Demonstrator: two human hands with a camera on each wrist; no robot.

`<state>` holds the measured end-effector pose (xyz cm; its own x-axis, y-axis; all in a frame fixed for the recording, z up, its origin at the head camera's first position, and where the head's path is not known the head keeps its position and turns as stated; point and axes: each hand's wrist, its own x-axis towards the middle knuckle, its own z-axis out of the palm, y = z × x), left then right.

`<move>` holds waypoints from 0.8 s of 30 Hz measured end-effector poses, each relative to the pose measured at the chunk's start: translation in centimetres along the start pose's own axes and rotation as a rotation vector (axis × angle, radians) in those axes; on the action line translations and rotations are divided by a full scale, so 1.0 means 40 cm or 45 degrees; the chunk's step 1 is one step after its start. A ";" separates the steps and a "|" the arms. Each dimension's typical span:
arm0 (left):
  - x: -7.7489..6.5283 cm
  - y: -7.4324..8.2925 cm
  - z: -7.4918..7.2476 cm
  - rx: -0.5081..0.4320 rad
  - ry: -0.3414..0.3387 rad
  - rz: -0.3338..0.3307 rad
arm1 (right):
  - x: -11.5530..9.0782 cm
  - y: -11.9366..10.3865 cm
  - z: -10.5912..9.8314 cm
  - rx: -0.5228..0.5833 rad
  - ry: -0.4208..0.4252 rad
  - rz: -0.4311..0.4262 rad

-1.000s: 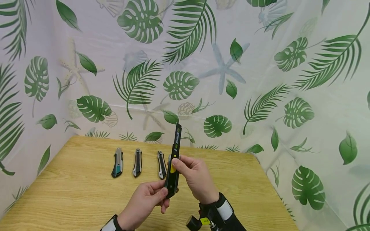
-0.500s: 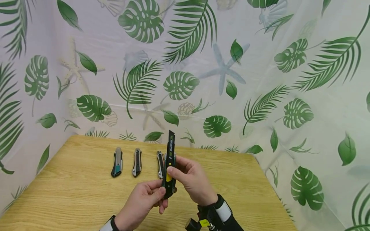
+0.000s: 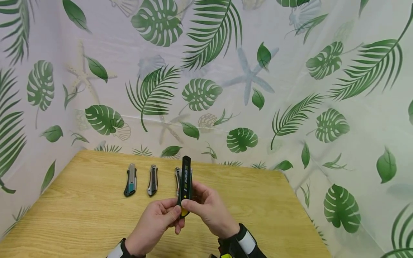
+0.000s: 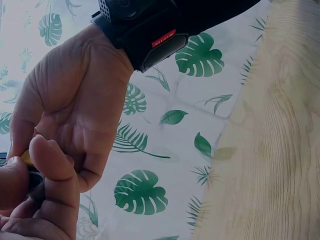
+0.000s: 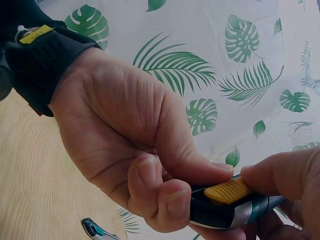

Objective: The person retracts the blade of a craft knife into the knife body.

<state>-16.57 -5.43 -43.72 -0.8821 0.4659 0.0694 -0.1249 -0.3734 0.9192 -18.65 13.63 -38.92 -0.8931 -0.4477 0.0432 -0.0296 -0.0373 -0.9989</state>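
Observation:
A black utility knife (image 3: 186, 175) with a yellow slider (image 5: 227, 192) is held almost upright above the table, between both hands. At its lower end, my left hand (image 3: 155, 218) pinches it between thumb and fingers. The right hand (image 3: 213, 211) grips its right side, its thumb on the front face beside the slider. In the right wrist view, both thumbs meet the knife near the yellow slider. Fingers hide most of the knife in the left wrist view, where the left hand (image 4: 80, 100) fills the upper left. Whether any blade is exposed, I cannot tell.
Several other utility knives lie in a row on the wooden table (image 3: 80, 215): one grey and teal (image 3: 130, 181), one silver and black (image 3: 153, 181), and another (image 3: 177, 175) partly behind the held knife. A leaf-printed sheet (image 3: 206, 71) hangs around the table.
The held knife has moved down and left and turned more upright. The right hand has lowered with it, its thumb closer to the left thumb. The knives on the table have not moved.

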 end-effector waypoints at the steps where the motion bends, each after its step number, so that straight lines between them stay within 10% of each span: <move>1: 0.000 -0.001 0.000 0.000 0.002 -0.002 | 0.000 0.000 0.000 0.000 -0.003 -0.001; 15: -0.004 0.001 0.004 0.070 0.053 0.031 | -0.011 -0.002 0.004 -0.007 -0.064 -0.040; 24: 0.014 -0.016 0.021 0.316 0.329 0.087 | -0.013 0.019 0.023 -0.446 0.270 -0.189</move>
<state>-16.58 -4.25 -43.94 -0.9742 0.2170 0.0627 0.0241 -0.1759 0.9841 -17.80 13.02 -39.66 -0.9390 -0.2658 0.2184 -0.2826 0.2341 -0.9302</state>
